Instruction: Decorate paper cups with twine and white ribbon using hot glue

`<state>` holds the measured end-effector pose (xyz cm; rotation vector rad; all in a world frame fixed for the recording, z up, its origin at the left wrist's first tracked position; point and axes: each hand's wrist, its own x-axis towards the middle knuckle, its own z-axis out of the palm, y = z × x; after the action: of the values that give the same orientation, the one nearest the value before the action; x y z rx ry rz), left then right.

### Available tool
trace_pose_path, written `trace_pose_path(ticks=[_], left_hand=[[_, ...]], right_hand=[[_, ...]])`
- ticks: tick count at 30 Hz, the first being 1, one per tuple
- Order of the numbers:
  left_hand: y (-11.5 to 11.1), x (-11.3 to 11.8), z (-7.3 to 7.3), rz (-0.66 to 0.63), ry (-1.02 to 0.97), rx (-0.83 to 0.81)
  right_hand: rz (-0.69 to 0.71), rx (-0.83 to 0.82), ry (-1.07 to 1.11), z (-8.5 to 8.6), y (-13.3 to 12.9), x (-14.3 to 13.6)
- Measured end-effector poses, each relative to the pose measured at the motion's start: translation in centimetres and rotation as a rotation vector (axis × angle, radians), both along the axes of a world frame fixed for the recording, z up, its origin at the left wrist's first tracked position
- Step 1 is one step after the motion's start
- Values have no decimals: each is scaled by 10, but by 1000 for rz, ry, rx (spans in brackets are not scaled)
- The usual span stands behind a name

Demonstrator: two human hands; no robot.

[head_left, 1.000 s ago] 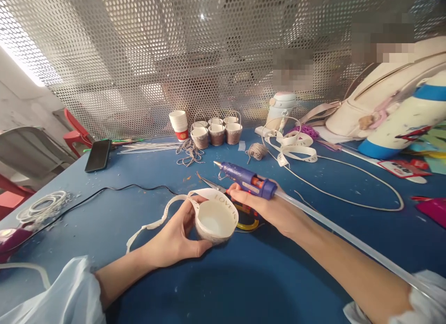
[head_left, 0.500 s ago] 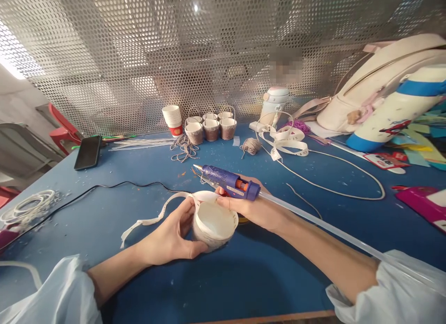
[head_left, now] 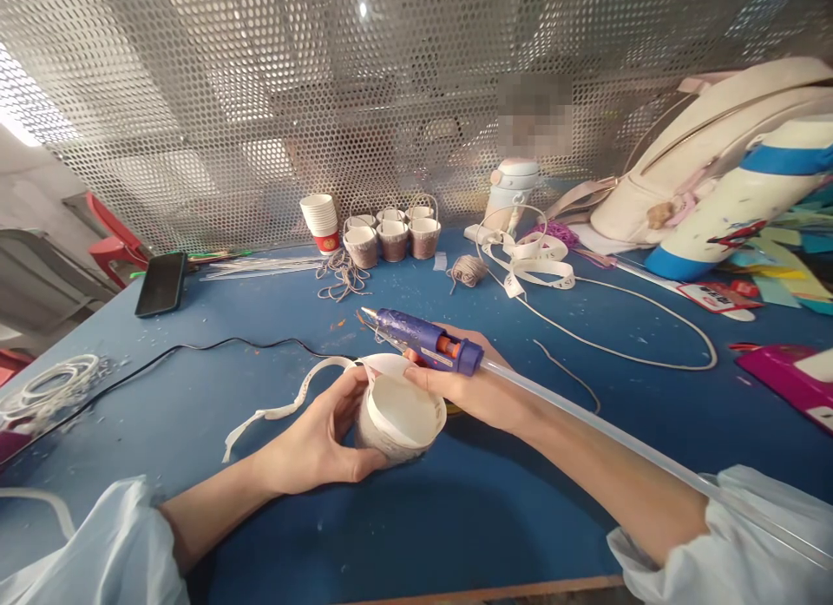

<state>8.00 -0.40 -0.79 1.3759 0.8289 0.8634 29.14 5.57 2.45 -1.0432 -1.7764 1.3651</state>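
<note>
A white paper cup (head_left: 404, 414) with a wrapped outer side is tilted above the blue table, its opening towards me. My left hand (head_left: 329, 436) grips it from the left, thumb low on the side. A printed white ribbon (head_left: 296, 401) runs over the cup's rim and trails off to the left. My right hand (head_left: 459, 379) holds a blue glue gun (head_left: 423, 338), nozzle pointing left, and its thumb and a finger touch the cup's far rim. From the gun's back a long clear glue stick (head_left: 586, 416) lies over my right forearm.
Small handled cups (head_left: 392, 240) and stacked paper cups (head_left: 318, 223) stand at the back, near twine (head_left: 467, 272). A phone (head_left: 161, 284) lies back left. Ribbon loops (head_left: 540, 266), a bottle (head_left: 742, 201) and a bag (head_left: 709, 154) are right. A black cord (head_left: 175, 349) crosses left.
The cup has turned slightly in my fingers. Both hands keep their grip, and the view has shifted a little.
</note>
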Motion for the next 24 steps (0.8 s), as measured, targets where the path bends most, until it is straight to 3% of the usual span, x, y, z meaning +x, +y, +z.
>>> trace_pose_path(ticks=[4, 8, 24], left_hand=[[1, 0, 0, -17, -31, -27], [2, -1, 0, -35, -65, -78], [-2, 0, 0, -25, 2, -32]], right_hand=[[-29, -25, 31, -4, 2, -1], [37, -49, 67, -6, 3, -1], [97, 258, -44, 1, -4, 0]])
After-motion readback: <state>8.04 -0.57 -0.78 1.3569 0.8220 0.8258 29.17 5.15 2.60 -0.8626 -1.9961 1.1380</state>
